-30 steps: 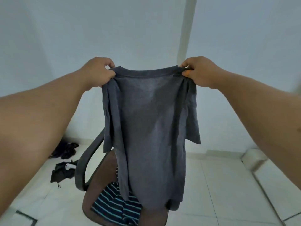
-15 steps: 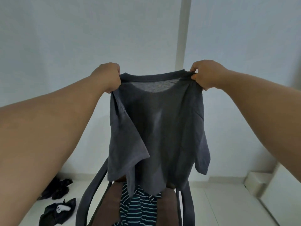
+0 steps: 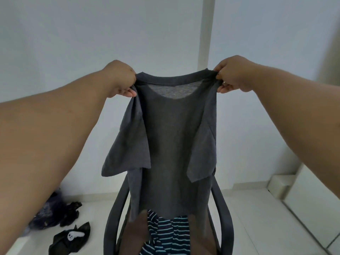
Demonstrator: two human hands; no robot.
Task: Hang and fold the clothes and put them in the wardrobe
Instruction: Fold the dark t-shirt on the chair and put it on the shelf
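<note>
The left hand point(image 3: 120, 80) pinches one shoulder of the grey T-shirt point(image 3: 173, 144) and the right hand point(image 3: 232, 75) pinches the other, fingers curled into the cloth at either end of the collar; the shirt hangs between them in mid-air, its long axis straight down, sleeves loose, hem just above the chair point(image 3: 223, 218). Both hands stand level and equally near, so either could lead a fold; a striped garment point(image 3: 169, 234) lies on the seat, half hidden by the hem, and no wardrobe or hanger shows.

two hands, left point(image 3: 120, 80) and right point(image 3: 233, 75); one grey t-shirt point(image 3: 173, 144); one chair point(image 3: 223, 214); one striped garment point(image 3: 169, 234); two dark heaps on the floor point(image 3: 257, 218), one point(image 3: 55, 212) and another point(image 3: 70, 238).
</note>
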